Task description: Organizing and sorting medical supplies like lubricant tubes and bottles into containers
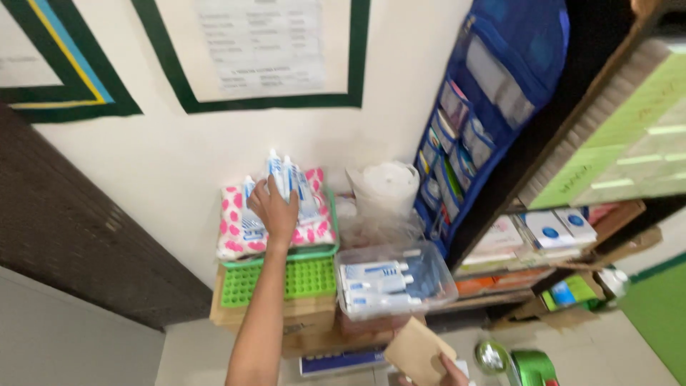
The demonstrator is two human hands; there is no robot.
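White tubes (pixel 288 180) stand in the green basket (pixel 314 251) by the wall — the left hand (pixel 275 209) grips several there, while the right hand (pixel 451 372) pinches a brown card (pixel 418 352) down low. Bunched so loosely, 1 tube could slip and fall behind the pink-spotted packet (pixel 232 227).

Light is bright and even across the cream wall (pixel 164 154), soft and flat — few hard shadows. The whole view is tilted and softened by motion blur; the printed sheet (pixel 261 46) is unreadable. The green folders (pixel 629 136) at right wash out — the dark shelf frame (pixel 543 129) loses detail.
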